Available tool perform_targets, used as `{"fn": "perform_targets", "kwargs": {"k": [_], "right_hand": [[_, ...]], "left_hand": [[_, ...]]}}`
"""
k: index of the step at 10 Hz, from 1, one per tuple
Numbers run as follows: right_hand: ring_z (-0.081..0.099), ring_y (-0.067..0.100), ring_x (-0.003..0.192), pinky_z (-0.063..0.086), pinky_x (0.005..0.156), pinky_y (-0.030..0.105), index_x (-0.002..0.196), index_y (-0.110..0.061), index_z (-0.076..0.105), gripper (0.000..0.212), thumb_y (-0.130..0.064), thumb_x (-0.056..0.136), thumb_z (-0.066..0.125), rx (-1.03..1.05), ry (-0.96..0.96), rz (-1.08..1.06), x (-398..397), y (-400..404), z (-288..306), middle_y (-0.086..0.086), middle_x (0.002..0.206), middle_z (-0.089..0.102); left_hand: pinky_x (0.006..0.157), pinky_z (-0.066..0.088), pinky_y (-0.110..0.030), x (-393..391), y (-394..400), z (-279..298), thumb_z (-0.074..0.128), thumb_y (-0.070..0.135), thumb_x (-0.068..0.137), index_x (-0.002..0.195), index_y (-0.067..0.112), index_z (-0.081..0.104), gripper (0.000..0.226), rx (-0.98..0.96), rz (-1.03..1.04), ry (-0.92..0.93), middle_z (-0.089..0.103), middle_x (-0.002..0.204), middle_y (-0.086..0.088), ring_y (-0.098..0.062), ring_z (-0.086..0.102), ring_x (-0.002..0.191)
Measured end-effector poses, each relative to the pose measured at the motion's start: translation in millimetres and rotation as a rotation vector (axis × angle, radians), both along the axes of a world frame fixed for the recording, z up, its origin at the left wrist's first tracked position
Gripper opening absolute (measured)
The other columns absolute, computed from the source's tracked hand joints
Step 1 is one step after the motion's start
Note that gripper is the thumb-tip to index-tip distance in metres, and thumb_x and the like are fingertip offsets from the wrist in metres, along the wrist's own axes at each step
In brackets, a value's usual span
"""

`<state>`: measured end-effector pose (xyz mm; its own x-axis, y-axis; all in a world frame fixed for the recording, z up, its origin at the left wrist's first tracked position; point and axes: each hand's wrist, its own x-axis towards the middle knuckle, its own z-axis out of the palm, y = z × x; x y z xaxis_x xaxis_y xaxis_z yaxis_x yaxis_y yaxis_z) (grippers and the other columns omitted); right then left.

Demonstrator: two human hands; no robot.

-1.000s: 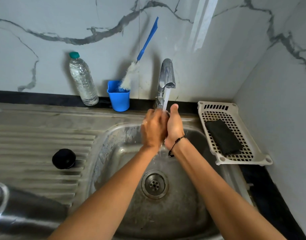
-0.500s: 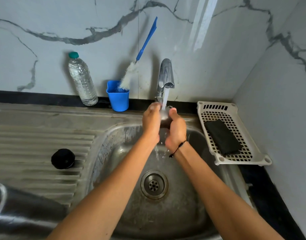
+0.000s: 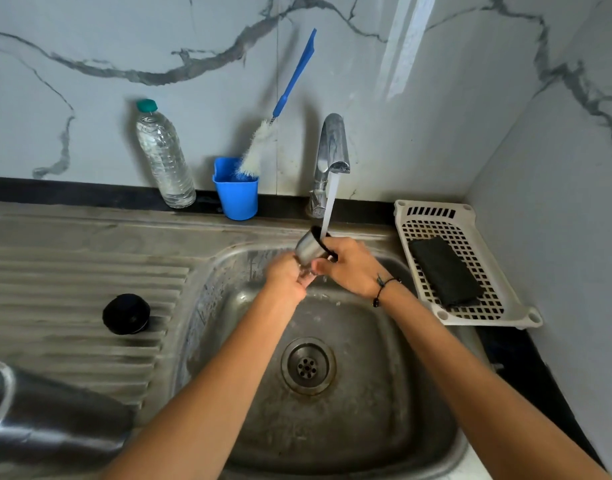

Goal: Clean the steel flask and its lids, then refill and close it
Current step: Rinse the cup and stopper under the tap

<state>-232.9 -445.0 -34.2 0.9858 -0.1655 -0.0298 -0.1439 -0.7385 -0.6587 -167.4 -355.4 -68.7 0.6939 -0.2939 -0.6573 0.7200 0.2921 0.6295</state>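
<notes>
A small steel cup lid (image 3: pixel 307 248) with a black inside is held tilted under the running tap (image 3: pixel 330 147), and water streams into its mouth. My right hand (image 3: pixel 349 268) grips the cup lid from the right. My left hand (image 3: pixel 286 277) sits just below and left of it, fingers curled under its base in the falling water. The steel flask (image 3: pixel 45 420) lies on its side on the draining board at the lower left. A black inner lid (image 3: pixel 126 313) rests on the ribbed draining board.
A clear plastic water bottle (image 3: pixel 162 157) and a blue cup (image 3: pixel 236 190) holding a blue-handled bottle brush (image 3: pixel 284 102) stand at the back wall. A white basket (image 3: pixel 436 216) with a black scrub pad (image 3: pixel 445 270) sits right of the sink basin (image 3: pixel 384 393).
My hands were pressed together round the lid under the stream. They have parted, and the right hand now holds the cup lid up with its mouth into the water.
</notes>
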Motion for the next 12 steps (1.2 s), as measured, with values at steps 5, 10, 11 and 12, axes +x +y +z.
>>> {"fn": "perform_targets", "kwargs": {"k": [5, 10, 11, 12], "right_hand": [[0.062, 0.039, 0.087, 0.051, 0.061, 0.038, 0.112, -0.009, 0.063, 0.03, -0.001, 0.083, 0.061, -0.644, -0.069, 0.048, -13, 16, -28, 0.018, 0.1, 0.062], [0.063, 0.038, 0.084, 0.05, 0.061, 0.037, 0.097, -0.008, 0.067, 0.021, 0.002, 0.079, 0.061, -0.648, -0.009, 0.038, -17, 19, -40, 0.017, 0.092, 0.065], [0.064, 0.036, 0.071, 0.049, 0.056, 0.036, 0.082, -0.008, 0.067, 0.014, 0.003, 0.074, 0.067, -0.543, -0.075, 0.019, -17, 18, -45, 0.016, 0.078, 0.064], [0.062, 0.027, 0.076, 0.048, 0.069, 0.031, 0.088, -0.009, 0.07, 0.008, -0.009, 0.083, 0.065, -0.273, -0.101, -0.117, -12, 16, -44, 0.012, 0.081, 0.068]], "left_hand": [[0.054, 0.03, -0.021, -15, 24, -26, 0.036, -0.006, 0.09, 0.08, 0.015, 0.052, 0.028, 0.214, -0.058, -0.047, 0.048, 0.073, -0.003, -0.012, 0.041, 0.059], [0.062, 0.042, -0.025, -22, 22, -27, 0.038, 0.003, 0.094, 0.087, 0.005, 0.053, 0.017, 0.129, -0.074, 0.045, 0.056, 0.078, -0.011, -0.018, 0.048, 0.061], [0.063, 0.043, -0.026, -22, 26, -29, 0.039, 0.006, 0.096, 0.087, 0.005, 0.051, 0.015, 0.12, -0.052, 0.094, 0.055, 0.066, -0.009, -0.017, 0.046, 0.06], [0.078, 0.043, -0.032, -23, 27, -30, 0.038, 0.008, 0.097, 0.087, 0.007, 0.055, 0.02, 0.035, -0.066, 0.071, 0.059, 0.077, -0.009, -0.017, 0.05, 0.068]]}}
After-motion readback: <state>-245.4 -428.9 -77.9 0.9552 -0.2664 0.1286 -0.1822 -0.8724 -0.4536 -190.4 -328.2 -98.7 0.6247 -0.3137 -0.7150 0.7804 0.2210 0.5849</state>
